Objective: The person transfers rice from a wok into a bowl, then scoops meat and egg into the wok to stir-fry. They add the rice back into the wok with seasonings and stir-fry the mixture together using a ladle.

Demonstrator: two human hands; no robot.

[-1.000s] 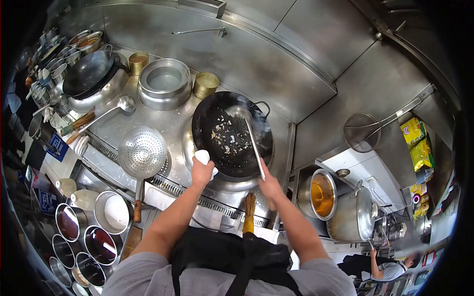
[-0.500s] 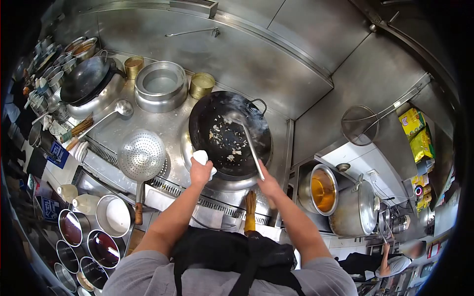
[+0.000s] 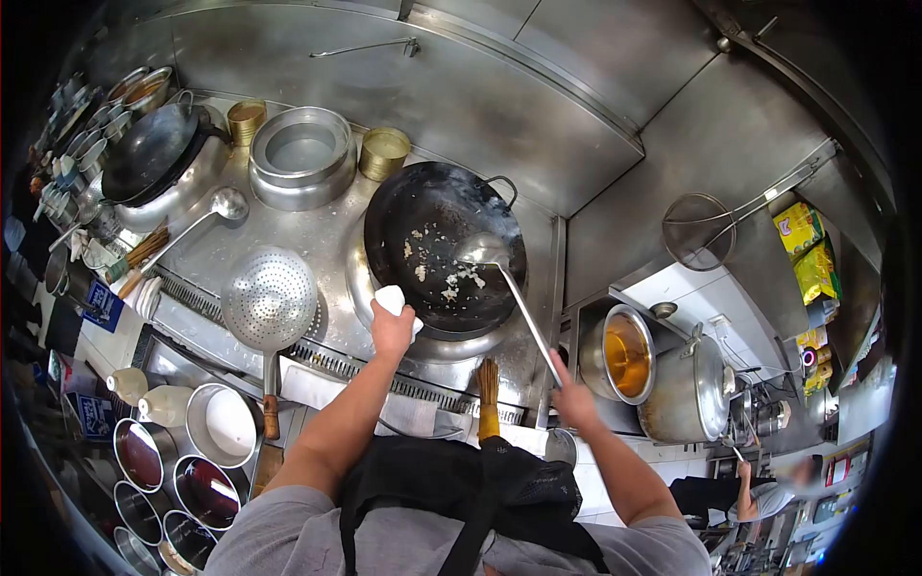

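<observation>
A black wok [image 3: 399,206] sits on the burner, steaming, with small pale chopped bits [image 3: 451,288] scattered over its bottom. My left hand [image 3: 392,332] is closed on a folded white cloth [image 3: 391,300] at the wok's near-left rim; whether a wok handle lies under the cloth is hidden. In my right hand [image 3: 576,403], right of and nearer than the wok, is the handle of a metal ladle [image 3: 483,250]. The ladle's bowl is inside the wok, right of the bits.
A perforated strainer [image 3: 269,298] and a second ladle [image 3: 229,203] lie left of the wok. A bamboo brush [image 3: 489,389] stands in front. Right are a pot of orange liquid [image 3: 629,355] and a lidded pot [image 3: 687,394]. Another person [image 3: 759,494] works at lower right.
My right hand has moved right and back toward my body. The ladle's bowl has shifted right and nearer inside the wok. My left hand stays on the cloth at the rim.
</observation>
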